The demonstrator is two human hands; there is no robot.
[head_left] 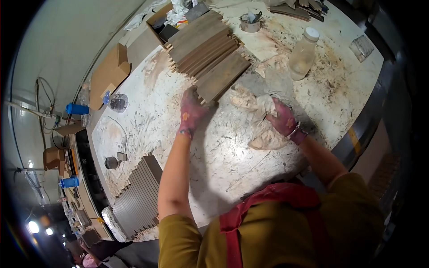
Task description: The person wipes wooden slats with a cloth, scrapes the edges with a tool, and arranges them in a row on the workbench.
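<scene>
My left hand (pixel 193 109), in a pinkish-red glove with a small flower mark, is closed at the near corner of a flat brown wooden board (pixel 225 73). That board lies at the near side of a stack of similar boards (pixel 201 38) with small pegs along their ends. To the right, my right hand (pixel 283 118), gloved alike, grips a crumpled beige rag (pixel 259 107). Part of the rag hangs down onto the table beside the board.
A white worktable (pixel 223 156) carries dark smears. A second row of grey boards (pixel 138 196) stands at the near left. A cloudy plastic bottle (pixel 304 56), a round tin (pixel 250 23) and a small wrapped block (pixel 361 48) sit far right. A cardboard box (pixel 109 76) lies left.
</scene>
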